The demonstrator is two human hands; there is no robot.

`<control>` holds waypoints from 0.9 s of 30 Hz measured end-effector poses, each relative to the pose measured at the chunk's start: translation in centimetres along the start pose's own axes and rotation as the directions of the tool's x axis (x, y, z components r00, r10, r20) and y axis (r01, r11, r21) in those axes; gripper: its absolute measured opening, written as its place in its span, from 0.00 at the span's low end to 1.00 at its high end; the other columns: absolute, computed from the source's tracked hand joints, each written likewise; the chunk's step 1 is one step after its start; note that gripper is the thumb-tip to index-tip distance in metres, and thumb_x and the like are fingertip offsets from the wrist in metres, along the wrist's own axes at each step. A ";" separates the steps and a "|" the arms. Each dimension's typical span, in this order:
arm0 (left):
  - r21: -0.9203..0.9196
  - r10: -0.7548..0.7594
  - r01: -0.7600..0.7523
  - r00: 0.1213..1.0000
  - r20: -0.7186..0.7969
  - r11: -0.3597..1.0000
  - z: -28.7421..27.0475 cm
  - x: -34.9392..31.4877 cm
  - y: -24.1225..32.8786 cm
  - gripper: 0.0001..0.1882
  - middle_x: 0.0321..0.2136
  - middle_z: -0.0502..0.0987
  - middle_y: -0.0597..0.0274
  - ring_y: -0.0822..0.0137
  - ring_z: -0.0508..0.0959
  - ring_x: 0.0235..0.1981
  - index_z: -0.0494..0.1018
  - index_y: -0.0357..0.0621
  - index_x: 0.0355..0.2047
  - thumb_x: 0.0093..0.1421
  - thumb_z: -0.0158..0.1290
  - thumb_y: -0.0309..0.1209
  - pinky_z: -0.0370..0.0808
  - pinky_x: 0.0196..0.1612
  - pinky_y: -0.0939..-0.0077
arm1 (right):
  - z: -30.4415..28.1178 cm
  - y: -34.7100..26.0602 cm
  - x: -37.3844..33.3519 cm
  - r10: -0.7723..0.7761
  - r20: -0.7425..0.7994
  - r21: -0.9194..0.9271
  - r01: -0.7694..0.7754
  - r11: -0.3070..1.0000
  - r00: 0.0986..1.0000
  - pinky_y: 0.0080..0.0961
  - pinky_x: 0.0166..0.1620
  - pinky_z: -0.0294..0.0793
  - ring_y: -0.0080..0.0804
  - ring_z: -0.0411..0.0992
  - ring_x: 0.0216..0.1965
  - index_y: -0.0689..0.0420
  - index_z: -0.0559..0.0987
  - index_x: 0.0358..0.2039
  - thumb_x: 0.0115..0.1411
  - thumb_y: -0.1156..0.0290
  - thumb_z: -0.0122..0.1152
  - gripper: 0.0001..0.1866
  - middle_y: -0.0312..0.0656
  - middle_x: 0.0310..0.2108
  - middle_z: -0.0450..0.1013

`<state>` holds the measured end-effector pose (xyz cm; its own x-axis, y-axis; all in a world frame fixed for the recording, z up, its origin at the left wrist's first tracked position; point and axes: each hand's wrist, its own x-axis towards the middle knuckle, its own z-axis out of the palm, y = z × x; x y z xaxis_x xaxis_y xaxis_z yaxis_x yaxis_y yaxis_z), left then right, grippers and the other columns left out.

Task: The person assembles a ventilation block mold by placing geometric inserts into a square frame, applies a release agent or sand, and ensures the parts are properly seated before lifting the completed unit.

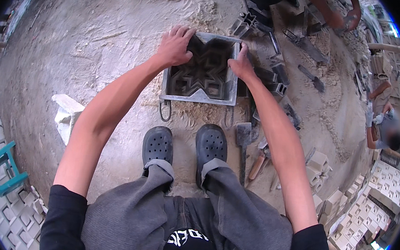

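A square grey metal mould (200, 95) sits on the dusty floor in front of my feet. Its deep inside carries a dark star-shaped pattern, and wire loop handles hang at its near side. My left hand (175, 48) grips the far left part of the rim, thumb over the inner side and fingers over the edge. On the right wall, my right hand (242, 64) clasps the rim with the thumb inside; its other fingers are mostly hidden behind the wall.
Right of the mould lie metal mould parts (278, 88), a flat scraper (243, 136) and a trowel (312, 79). A co-worker's hands (347, 21) are at the top right. Pale blocks (358, 224) are stacked right; a teal stool (3, 169) stands left near a white chunk (66, 113).
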<state>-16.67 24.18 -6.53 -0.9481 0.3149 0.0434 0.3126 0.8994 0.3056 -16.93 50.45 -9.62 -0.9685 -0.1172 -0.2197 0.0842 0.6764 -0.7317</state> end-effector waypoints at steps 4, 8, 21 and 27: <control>-0.050 -0.026 0.032 0.993 0.119 0.998 0.0 0.6 0.3 0.40 0.60 0.60 0.52 0.50 0.56 0.64 0.57 0.49 0.62 0.47 0.56 0.38 0.61 0.58 0.43 | 0.1 0.7 0.6 -0.082 -0.020 -0.095 0.079 0.992 0.996 0.37 0.67 0.49 0.61 0.49 0.65 0.73 0.42 0.62 0.46 0.70 0.53 0.47 0.71 0.62 0.48; -0.030 -0.019 0.025 0.984 0.177 0.999 -0.6 1.0 0.2 0.41 0.59 0.61 0.52 0.50 0.56 0.64 0.57 0.49 0.62 0.47 0.56 0.40 0.62 0.57 0.42 | 0.5 0.6 1.0 -0.040 0.001 -0.204 0.039 0.978 0.999 0.39 0.67 0.50 0.62 0.49 0.65 0.73 0.42 0.63 0.48 0.68 0.54 0.47 0.70 0.62 0.49; 0.116 0.273 -0.285 0.956 0.109 0.952 -2.0 -2.1 6.7 0.58 0.65 0.52 0.44 0.47 0.48 0.68 0.49 0.42 0.66 0.46 0.52 0.69 0.42 0.67 0.44 | -1.6 1.5 -10.9 0.190 -0.408 0.316 -0.057 0.947 0.893 0.37 0.53 0.67 0.50 0.70 0.50 0.65 0.70 0.49 0.62 0.56 0.46 0.25 0.58 0.45 0.73; 0.007 0.483 -0.492 0.859 0.169 0.871 -0.2 -5.7 11.6 0.63 0.67 0.46 0.45 0.47 0.45 0.69 0.46 0.48 0.68 0.39 0.57 0.70 0.42 0.67 0.44 | 2.1 5.4 -20.0 0.429 0.009 0.238 -0.419 0.876 0.903 0.37 0.50 0.68 0.49 0.72 0.48 0.61 0.71 0.48 0.65 0.52 0.42 0.25 0.56 0.44 0.73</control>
<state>-7.63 32.73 -3.07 -0.6535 0.7566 0.0240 0.7387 0.6305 0.2383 3.35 54.89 -10.55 -0.8366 0.1780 -0.5180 0.5349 0.4691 -0.7027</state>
